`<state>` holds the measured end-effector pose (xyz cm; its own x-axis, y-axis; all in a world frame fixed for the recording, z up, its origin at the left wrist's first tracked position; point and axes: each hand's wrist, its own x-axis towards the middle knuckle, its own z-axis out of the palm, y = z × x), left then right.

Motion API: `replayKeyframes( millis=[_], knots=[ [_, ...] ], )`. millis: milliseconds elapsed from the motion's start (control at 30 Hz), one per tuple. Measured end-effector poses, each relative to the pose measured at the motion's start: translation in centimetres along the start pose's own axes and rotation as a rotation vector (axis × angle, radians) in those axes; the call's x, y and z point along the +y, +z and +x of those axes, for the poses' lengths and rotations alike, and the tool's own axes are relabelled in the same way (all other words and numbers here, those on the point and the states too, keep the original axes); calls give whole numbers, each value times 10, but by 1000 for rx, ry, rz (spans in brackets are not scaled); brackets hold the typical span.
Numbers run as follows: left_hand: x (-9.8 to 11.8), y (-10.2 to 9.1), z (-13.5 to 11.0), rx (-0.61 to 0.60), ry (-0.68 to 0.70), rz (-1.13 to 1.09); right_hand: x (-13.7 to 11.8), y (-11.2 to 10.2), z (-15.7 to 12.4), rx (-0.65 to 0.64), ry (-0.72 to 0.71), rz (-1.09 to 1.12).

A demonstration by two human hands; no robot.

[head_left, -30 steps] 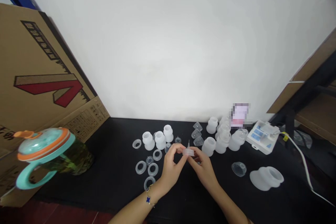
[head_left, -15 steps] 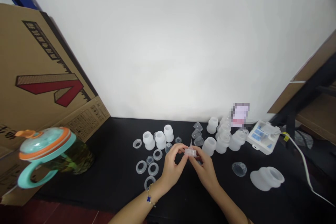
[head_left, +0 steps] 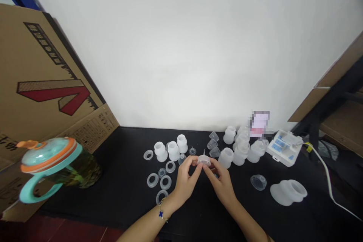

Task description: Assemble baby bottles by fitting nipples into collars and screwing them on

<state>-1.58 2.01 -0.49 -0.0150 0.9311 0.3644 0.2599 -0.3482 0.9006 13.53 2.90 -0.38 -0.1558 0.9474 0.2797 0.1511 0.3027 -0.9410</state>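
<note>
Between my two hands is a translucent baby bottle collar ring point(head_left: 204, 160), with the thin tip of a clear teat point(head_left: 204, 152) sticking up from it. My left hand point(head_left: 185, 181) pinches the ring's left side with thumb and fingers. My right hand point(head_left: 220, 181) grips the right side, its thumb near the left one. To the left lie several loose collar rings point(head_left: 166, 177) and clear teats point(head_left: 162, 172). Behind them stand three small white bottles point(head_left: 173, 152). Just beyond my right hand are more white bottles point(head_left: 226, 157) and clear caps point(head_left: 212, 144).
A large jug point(head_left: 53, 168) with a turquoise lid stands at the left by a cardboard box point(head_left: 53, 68). To the right are a clear dome cover point(head_left: 258, 183), a white bottle on its side point(head_left: 288, 193), a white plastic case point(head_left: 284, 148) and a white cable point(head_left: 329, 177).
The collar ring has shifted slightly left and up and has tilted, so more of its face shows. Both hands keep hold of it; the things on the table stay in place.
</note>
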Motion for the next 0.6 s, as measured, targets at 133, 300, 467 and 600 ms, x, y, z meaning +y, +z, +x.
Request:
replayKeyframes(
  millis=[133, 300, 467, 600],
  knots=[
    [1, 0, 0, -10, -7, -17, -2, -1, 0, -11, 1, -4],
    [-1, 1, 0, 2, -5, -10, -2, -1, 0, -30, 9, -17],
    [-2, 1, 1, -1, 8, -7, -2, -1, 1, -22, 14, -36],
    [-3, 0, 0, -3, 16, 9, 0, -1, 1, -13, 22, -33]
  ],
)
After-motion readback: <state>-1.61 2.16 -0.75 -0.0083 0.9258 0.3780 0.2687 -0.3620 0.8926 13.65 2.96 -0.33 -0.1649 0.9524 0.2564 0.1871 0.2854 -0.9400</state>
